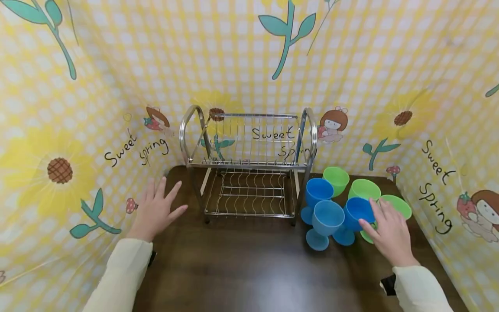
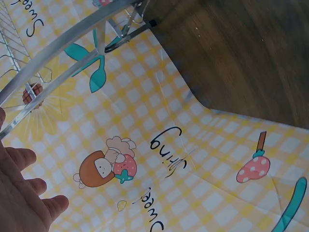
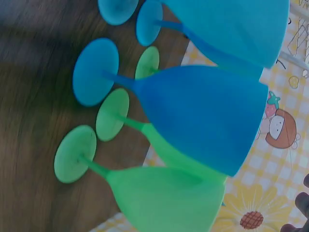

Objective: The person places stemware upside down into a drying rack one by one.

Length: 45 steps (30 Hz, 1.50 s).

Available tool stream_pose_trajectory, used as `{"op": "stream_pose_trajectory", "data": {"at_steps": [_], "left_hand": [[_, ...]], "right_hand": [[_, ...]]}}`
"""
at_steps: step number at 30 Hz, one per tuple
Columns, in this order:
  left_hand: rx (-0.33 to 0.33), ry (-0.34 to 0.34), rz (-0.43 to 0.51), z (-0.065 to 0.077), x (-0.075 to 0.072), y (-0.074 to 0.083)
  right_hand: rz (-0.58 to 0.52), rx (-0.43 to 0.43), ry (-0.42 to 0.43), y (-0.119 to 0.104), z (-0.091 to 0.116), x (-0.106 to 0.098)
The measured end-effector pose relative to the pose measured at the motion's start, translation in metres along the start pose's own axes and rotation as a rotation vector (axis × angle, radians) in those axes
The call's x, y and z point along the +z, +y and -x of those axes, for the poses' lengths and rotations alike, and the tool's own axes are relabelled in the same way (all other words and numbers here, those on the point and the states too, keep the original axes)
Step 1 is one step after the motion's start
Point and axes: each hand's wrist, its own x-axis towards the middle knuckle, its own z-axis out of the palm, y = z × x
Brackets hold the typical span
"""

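Note:
Several plastic goblets stand in a cluster on the right of the table: a dark blue goblet [image 1: 358, 213] and a lighter blue goblet [image 1: 327, 219] in front, another blue goblet [image 1: 319, 193] and a green goblet [image 1: 336, 180] behind. My right hand [image 1: 390, 234] is spread above the front dark blue goblet and the rightmost green goblet [image 1: 397, 207]. In the right wrist view, its fingertips [image 3: 303, 203] show at the edge, apart from the goblets. To the left of a metal dish rack [image 1: 249, 214], my left hand [image 1: 156, 212] reaches forward with fingers spread, holding nothing.
The two-tier rack stands at the back centre of the dark wooden table [image 1: 241, 264], its curved side bar [image 2: 63, 46] close to the left hand. Yellow checked cloth [image 1: 234, 52] with printed flowers walls in the back and both sides.

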Motion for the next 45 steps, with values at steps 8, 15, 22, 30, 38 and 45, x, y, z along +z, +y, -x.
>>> {"op": "stream_pose_trajectory", "data": {"at_steps": [8,15,22,30,38,45], "left_hand": [[0.018,-0.005,0.036,-0.007,0.005,0.014],[-0.002,-0.022,0.051,-0.016,0.016,0.023],[-0.008,-0.021,0.105,-0.018,0.04,0.042],[0.013,0.031,0.159,-0.025,0.054,0.058],[0.002,0.038,0.251,-0.028,0.062,0.074],[-0.003,0.01,0.336,-0.033,0.068,0.09]], "right_hand": [[-0.134,0.072,0.061,-0.012,0.004,0.017],[-0.28,0.211,0.057,-0.029,0.003,0.034],[-0.479,0.42,0.095,-0.047,0.014,0.056],[-0.502,0.464,0.216,-0.061,0.023,0.075],[-0.652,0.623,0.179,-0.071,0.027,0.095],[-0.778,0.716,0.194,-0.077,0.028,0.114]]}}
